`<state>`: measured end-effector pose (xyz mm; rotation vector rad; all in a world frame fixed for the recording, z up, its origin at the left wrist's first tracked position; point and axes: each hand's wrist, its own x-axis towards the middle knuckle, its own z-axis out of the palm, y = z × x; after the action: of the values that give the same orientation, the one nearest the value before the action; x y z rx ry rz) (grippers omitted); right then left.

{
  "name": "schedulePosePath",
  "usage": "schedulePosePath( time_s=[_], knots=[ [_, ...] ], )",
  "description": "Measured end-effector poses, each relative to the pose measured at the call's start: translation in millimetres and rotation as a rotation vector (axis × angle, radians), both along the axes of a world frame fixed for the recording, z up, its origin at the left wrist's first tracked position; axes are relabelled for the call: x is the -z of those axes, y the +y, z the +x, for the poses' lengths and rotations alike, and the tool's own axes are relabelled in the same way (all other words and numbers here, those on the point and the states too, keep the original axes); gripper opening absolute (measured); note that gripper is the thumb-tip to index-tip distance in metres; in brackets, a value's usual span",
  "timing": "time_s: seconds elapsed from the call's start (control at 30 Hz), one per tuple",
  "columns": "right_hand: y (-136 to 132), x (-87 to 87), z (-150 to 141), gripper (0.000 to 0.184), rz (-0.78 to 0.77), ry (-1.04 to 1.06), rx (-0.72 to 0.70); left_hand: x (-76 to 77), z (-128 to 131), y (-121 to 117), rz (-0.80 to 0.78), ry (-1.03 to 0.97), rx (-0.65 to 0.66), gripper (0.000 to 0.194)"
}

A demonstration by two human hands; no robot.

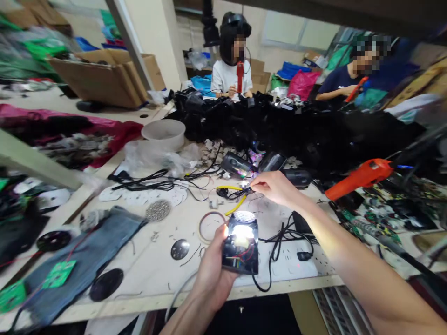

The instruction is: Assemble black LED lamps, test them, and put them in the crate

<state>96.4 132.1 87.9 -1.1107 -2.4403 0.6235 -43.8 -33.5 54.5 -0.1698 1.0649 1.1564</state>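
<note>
In my left hand is a black boxy device with a brightly lit lamp at its top and red and other thin wires showing inside its open face. My fingers wrap round its left side and underside. My right hand is beyond it, thumb and fingers pinched together beside a yellow-handled hand tool and some dark cable. What the pinch holds, if anything, is too small to tell. Black cylindrical housings lie just past my right hand. Below the tool, a ring-shaped roll rests on the table.
A red electric screwdriver hangs at right above circuit boards. A white power strip with black cords lies at front right. Black parts are heaped behind, with two people beyond. A white bowl, coiled black cable and blue cloth are at left.
</note>
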Motion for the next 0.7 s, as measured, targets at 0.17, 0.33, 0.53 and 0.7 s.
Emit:
schedulePosePath(
  time_s=[0.17, 0.33, 0.53, 0.7],
  knots=[
    [16.1, -19.6, -66.2, 0.012, -0.222, -0.013, -0.228, 4.0, 3.8, -5.7, 0.033, -0.08, 0.013, 0.039],
    [17.9, -34.6, -95.4, 0.013, -0.217, 0.026, -0.274, 5.2, -0.8, -6.1, 0.036, -0.077, -0.036, 0.033],
    [-11.2, -62.0, -23.4, 0.014, -0.217, 0.418, -0.047, 3.3, -8.0, -0.7, 0.024, -0.019, -0.067, 0.026],
    [-76.8, -64.1, 64.8, 0.01, -0.152, 0.616, 0.295, 0.1, -10.8, 8.4, 0.073, 0.09, -0.044, 0.028]
  ],
)
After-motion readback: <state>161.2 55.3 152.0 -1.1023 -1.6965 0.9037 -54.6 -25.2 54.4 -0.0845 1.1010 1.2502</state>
